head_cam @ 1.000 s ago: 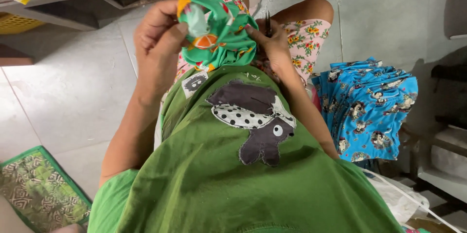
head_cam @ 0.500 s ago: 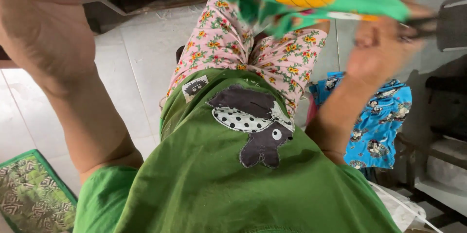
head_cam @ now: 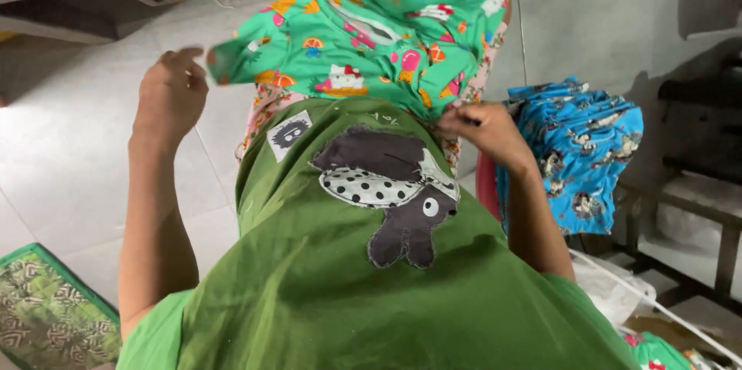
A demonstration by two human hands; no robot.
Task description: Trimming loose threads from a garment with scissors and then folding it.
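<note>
From the head camera, looking down the person's own front, a small green garment (head_cam: 371, 38) lies spread over the lap at twelve o'clock. It is bright green cloth printed with small cartoon figures, pink and orange mushrooms and other bits of red and yellow, with a pale neckline seam showing near its middle; it is creased and not flat, and one sleeve sticks out toward nine o'clock. The left hand (head_cam: 170, 96), at about ten o'clock, is raised with fingers loosely curled, and its fingertips sit at the tip of that sleeve; motion blur hides whether they actually pinch the cloth, so I cannot tell. The right hand (head_cam: 483, 129), at about two o'clock, is closed with fingers pinched on the garment's lower right edge. The two hands are well apart, with the garment stretched between them. Under the garment, pink flowered trousers (head_cam: 259, 111) show at its edges. Filling the lower half of the view is the person's green shirt (head_cam: 325, 285), with a dark patch shaped like an animal in a dotted cap. At three o'clock, just beside the right forearm, a pile of blue cloth (head_cam: 576, 154) printed with cartoon figures rests on a seat. At seven o'clock a green patterned mat (head_cam: 46, 316) lies on the pale tiled floor (head_cam: 69, 161).
</note>
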